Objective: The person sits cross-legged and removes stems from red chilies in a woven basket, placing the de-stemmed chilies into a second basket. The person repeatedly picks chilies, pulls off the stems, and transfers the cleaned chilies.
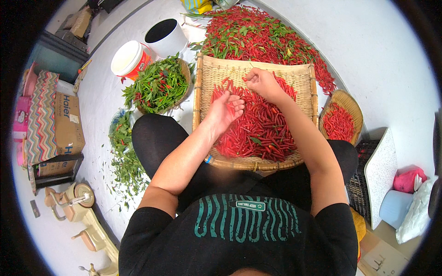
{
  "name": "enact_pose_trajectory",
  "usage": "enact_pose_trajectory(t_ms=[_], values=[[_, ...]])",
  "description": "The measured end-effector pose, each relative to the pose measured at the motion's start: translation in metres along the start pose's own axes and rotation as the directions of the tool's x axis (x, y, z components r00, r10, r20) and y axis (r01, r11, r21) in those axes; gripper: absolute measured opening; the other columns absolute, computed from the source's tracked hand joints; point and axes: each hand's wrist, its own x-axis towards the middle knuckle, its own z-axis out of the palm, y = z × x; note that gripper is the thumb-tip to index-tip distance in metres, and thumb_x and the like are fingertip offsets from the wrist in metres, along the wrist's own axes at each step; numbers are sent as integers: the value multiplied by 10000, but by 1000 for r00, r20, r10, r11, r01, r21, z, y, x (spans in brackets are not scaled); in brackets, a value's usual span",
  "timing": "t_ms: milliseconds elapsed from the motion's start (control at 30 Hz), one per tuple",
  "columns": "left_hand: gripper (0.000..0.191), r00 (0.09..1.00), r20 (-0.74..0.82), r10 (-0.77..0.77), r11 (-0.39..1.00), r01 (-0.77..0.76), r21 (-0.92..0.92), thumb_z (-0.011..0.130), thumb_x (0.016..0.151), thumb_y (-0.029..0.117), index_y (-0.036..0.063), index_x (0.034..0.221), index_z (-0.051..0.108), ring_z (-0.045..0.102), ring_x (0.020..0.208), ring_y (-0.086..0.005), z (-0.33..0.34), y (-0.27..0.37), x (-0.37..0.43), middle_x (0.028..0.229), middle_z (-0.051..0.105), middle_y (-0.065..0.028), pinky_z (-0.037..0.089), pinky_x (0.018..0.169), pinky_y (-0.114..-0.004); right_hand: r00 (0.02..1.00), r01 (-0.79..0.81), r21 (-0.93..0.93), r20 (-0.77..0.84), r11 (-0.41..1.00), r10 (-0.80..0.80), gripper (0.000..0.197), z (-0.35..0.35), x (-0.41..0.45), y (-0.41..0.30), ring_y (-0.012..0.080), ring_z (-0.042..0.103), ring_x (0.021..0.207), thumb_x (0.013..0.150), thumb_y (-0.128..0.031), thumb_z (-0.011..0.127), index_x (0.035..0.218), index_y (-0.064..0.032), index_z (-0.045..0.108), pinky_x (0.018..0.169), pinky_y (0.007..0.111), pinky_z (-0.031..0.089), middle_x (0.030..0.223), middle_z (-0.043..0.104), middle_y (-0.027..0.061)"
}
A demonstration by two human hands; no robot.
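A woven bamboo winnowing basket (214,70) rests before me by my legs, with a heap of red chili peppers (266,127) in it. Over the heap's left part, my left hand (228,109) is palm up with its fingers loosely curled; no pepper shows clearly in it. My right hand (259,82) is above the heap's far part, thumb and fingertips pinched on a small red chili pepper (244,79). A thin green stem stands up by its knuckles. A few green leaves (255,140) lie among the peppers.
A large pile of red chilies with leaves (255,38) lies beyond the basket. At left are a round basket of green chilies and leaves (162,84), a lidded white bucket (127,58), an open white bucket (169,41) and scattered leaves (127,169). A small chili basket (357,120) stands right.
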Motion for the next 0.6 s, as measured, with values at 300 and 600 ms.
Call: enact_pose_trajectory(t_ms=[300, 600], values=[[375, 1000, 26, 1, 999, 0, -44, 430, 1081, 330, -1, 1156, 589, 675, 899, -238, 1, -3, -1, 1019, 695, -133, 578, 801, -369, 966, -259, 501, 129, 826, 224, 121, -5, -29, -9, 96, 594, 621, 959, -59, 642, 1055, 11, 664, 553, 223, 460, 740, 647, 31], [298, 995, 61, 73, 997, -72, -13, 507, 1064, 304, 29, 1064, 623, 626, 788, -184, 15, -2, -9, 897, 675, -65, 540, 749, -339, 952, -306, 655, 186, 691, 245, 115, 7, -42, -14, 155, 636, 657, 977, -67, 636, 1042, 27, 651, 625, 275, 533, 793, 667, 72]])
